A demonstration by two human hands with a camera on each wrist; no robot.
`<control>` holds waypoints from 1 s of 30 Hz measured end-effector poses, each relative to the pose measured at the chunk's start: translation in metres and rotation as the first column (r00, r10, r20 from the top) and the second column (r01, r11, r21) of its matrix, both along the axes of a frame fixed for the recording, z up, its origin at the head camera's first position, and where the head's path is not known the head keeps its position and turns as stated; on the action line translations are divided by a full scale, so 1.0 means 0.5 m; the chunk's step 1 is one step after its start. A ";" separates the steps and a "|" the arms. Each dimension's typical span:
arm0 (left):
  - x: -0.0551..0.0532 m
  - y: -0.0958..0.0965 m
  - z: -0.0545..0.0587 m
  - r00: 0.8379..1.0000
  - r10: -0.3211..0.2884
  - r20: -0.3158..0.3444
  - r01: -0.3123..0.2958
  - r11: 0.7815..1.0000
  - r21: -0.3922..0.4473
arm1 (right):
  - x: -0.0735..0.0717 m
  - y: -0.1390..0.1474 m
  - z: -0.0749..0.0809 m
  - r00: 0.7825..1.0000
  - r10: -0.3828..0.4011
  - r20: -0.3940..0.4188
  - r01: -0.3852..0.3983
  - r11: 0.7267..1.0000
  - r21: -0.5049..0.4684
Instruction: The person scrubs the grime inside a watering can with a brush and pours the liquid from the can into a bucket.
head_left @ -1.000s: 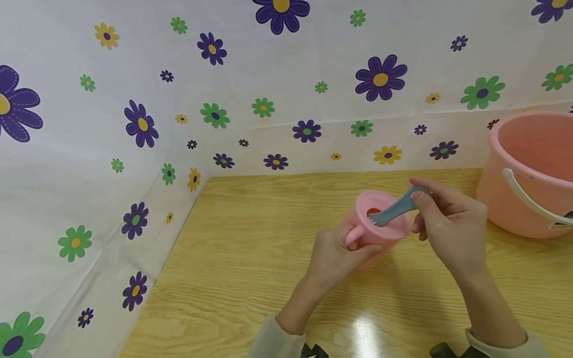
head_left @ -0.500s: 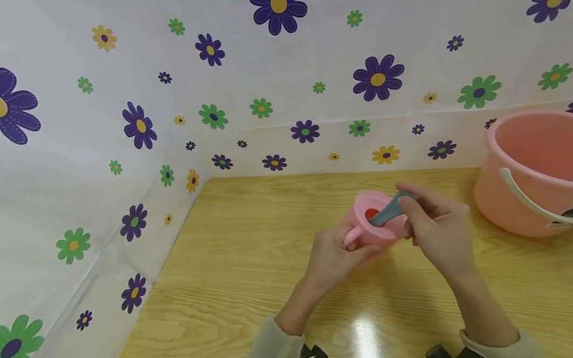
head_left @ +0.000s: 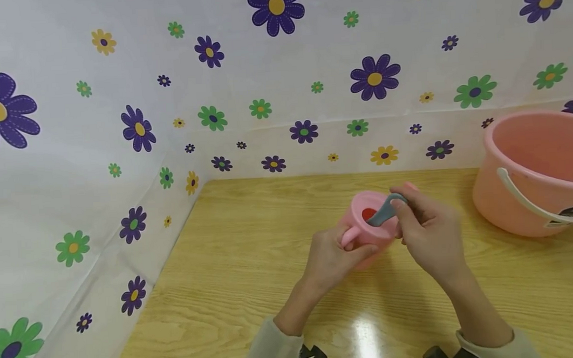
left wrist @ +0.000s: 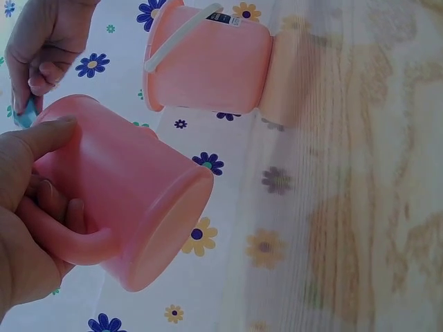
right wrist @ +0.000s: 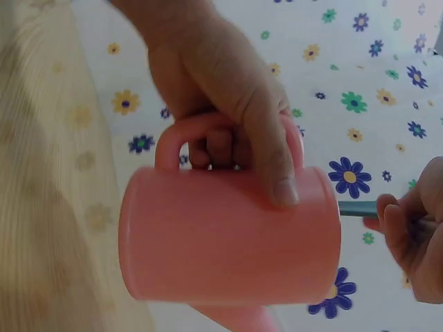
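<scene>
A small pink watering can [head_left: 373, 238] is tilted over the table, its opening facing up and toward the right hand. My left hand [head_left: 330, 255] grips it by the handle, thumb lying along its side, plainest in the right wrist view. My right hand [head_left: 433, 239] pinches a blue toy rake [head_left: 383, 210] near its end. The rake slants down into the opening, so its toothed end is hidden inside. Something red [head_left: 368, 213] shows within the opening. A pink spout tip [head_left: 410, 185] peeks out behind the right hand.
A large pink bucket [head_left: 506, 200] with a white handle [head_left: 523, 193] stands at the right of the wooden table [head_left: 241, 246]. Flower-printed white sheeting [head_left: 241, 57] rises along the back and left edges.
My right hand has moved left, toward the can, and the rake's toothed end has gone from above the opening to inside it. The left hand holds the can nearly still.
</scene>
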State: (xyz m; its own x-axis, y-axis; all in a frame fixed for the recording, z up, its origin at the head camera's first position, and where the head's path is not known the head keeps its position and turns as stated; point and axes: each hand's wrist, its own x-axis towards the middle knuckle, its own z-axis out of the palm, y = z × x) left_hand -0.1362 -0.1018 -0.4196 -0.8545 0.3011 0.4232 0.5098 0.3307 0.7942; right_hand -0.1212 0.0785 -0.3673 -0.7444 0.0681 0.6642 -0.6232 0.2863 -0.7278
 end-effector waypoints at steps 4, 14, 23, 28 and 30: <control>0.002 -0.003 -0.006 1.000 -0.013 -0.019 0.014 1.000 0.005 | 0.000 -0.012 -0.005 0.955 -0.070 -0.290 0.093 0.994 0.064; 0.001 -0.001 -0.005 1.000 -0.004 0.001 0.004 1.000 0.007 | 0.003 -0.010 0.001 0.904 -0.158 -0.397 0.200 0.978 0.066; -0.006 -0.010 0.003 1.000 -0.007 0.010 0.007 1.000 0.014 | -0.003 -0.011 0.011 0.927 -0.172 -0.333 0.168 0.985 -0.040; -0.013 -0.014 0.009 1.000 0.001 -0.008 -0.001 1.000 0.000 | -0.009 -0.013 0.014 0.917 -0.198 -0.347 0.190 0.980 -0.059; -0.016 -0.015 0.011 1.000 0.005 -0.017 -0.005 1.000 -0.015 | -0.012 -0.014 0.014 0.916 -0.199 -0.347 0.187 0.980 -0.066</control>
